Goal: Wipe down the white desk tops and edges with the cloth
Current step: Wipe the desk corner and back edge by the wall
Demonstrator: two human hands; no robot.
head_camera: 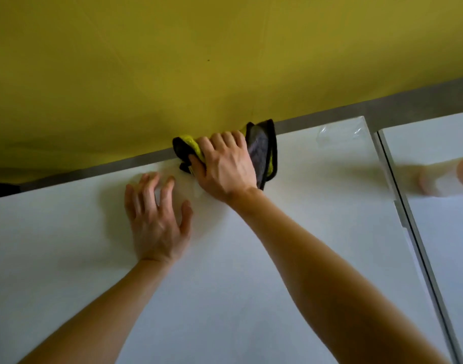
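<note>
The cloth, a microfibre one with a yellow face, a grey face and black edging, sits bunched on the far edge of the white desk, a little right of the middle of that edge and up against the grey strip below the yellow wall. The right hand lies on top of it and grasps it: the thumb tucks into the folds on the left and the fingers reach forward over the cloth toward the wall. That hold looks meant to wrap the fabric over the rim, so top and edge get wiped in one pass.

The left hand holds nothing. It rests palm down on the desk just left of the right hand, fingers spread and relaxed, probably as a brace while the person leans to reach the far edge.

The cloth's long axis runs along the far edge, left to right. Its left end is a yellow bunch under the fingers. Its right end is a loose grey flap that lies free of the hand and points back toward the near edge.

A patch of clear film sits near the far right corner. A second white desk stands to the right across a narrow gap, and a blurred pale shape on it is too smeared to identify.
</note>
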